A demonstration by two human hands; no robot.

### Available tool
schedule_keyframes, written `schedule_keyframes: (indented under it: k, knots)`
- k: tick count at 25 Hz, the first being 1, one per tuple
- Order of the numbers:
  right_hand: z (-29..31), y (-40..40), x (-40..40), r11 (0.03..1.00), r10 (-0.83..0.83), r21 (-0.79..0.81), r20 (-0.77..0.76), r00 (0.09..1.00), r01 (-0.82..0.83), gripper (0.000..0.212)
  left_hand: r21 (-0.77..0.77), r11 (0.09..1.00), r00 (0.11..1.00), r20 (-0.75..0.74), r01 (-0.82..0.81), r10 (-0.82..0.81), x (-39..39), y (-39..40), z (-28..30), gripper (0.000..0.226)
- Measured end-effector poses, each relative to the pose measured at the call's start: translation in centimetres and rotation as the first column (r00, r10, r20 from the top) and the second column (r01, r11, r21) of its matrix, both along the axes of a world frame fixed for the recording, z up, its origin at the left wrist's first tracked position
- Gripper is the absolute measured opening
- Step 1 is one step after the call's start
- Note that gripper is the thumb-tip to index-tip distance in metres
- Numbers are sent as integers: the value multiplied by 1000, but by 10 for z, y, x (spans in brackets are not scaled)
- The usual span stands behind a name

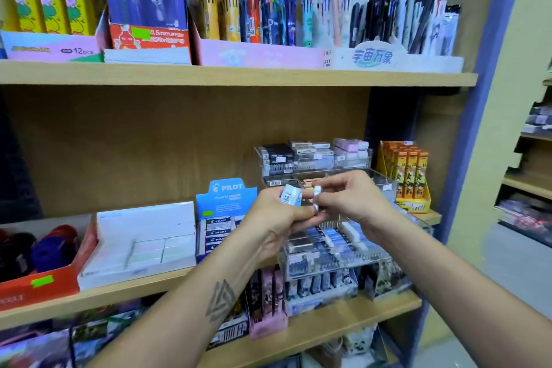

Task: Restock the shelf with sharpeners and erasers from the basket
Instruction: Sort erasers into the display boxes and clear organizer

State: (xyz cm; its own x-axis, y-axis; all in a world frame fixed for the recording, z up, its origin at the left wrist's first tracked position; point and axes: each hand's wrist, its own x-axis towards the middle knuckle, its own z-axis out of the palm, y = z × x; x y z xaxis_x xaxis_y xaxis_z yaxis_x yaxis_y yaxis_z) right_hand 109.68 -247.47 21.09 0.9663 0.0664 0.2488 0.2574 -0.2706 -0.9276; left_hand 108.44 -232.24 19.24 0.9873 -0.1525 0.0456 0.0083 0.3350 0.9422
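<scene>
My left hand [276, 218] holds a small light-blue and white eraser pack [290, 193] in front of the middle shelf. My right hand [349, 199] pinches another small white eraser [317, 192] right beside it, fingertips of both hands nearly touching. Both hands hover above the clear tiered acrylic eraser rack [328, 245], whose lower tier holds rows of blue and white erasers. Its upper tiers [313, 155] hold black, beige and pink erasers. The basket is out of view.
A blue Pilot eraser box [224, 212] stands left of the rack, then a white open box [140, 242] and a red box of sharpeners [38, 254]. Orange pencil packs [409, 176] stand at right. Pens fill the top shelf [239, 75].
</scene>
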Motion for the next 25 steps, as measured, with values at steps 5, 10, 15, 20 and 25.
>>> schedule_keyframes:
  k: [5,10,15,20,25]
  knots:
    - [-12,-34,17,852,129,-522,145,981,-35,24,-27,1000,992,-127,12,-15,4,3,5,12]
    - [-23,-26,31,539,328,-824,10,945,-178,21,-172,978,970,-194,117,-150,-5,19,6,37]
    - [-34,-12,40,490,312,-862,38,949,-127,15,-177,962,960,-156,206,-234,-3,39,-4,52]
    - [-27,-16,36,558,314,-814,24,949,-164,16,68,991,986,-133,114,-104,-3,41,-7,31]
    - [-6,-6,9,936,345,-53,-52,937,-348,27,30,981,975,-122,191,-186,-1,42,-5,36]
